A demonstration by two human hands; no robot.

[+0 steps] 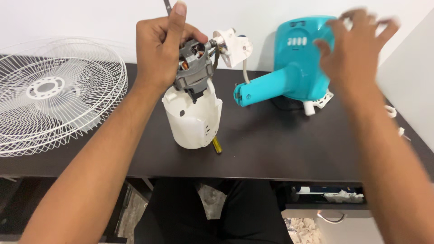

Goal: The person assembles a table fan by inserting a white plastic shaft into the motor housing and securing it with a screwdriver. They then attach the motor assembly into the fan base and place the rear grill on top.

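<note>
Across the whole lower view, a dark brown flat wooden table (280, 149). At far left on it, a round white wire fan guard (49, 95), lying flat. Right of centre, a turquoise plastic fan base housing (294, 68), resting on the table with its neck pointing left. Above it, the right hand (357, 49), blurred, fingers spread wide, holding nothing. At centre, the left hand (160, 43), closed around a grey metal fan motor with copper windings (194, 65), lifted above the table. Directly beneath the motor, a white plastic rear motor cover (193, 119), standing upright on the table. Just right of the motor, a small white plastic bracket (234, 45), attached at the motor's shaft end.
</note>
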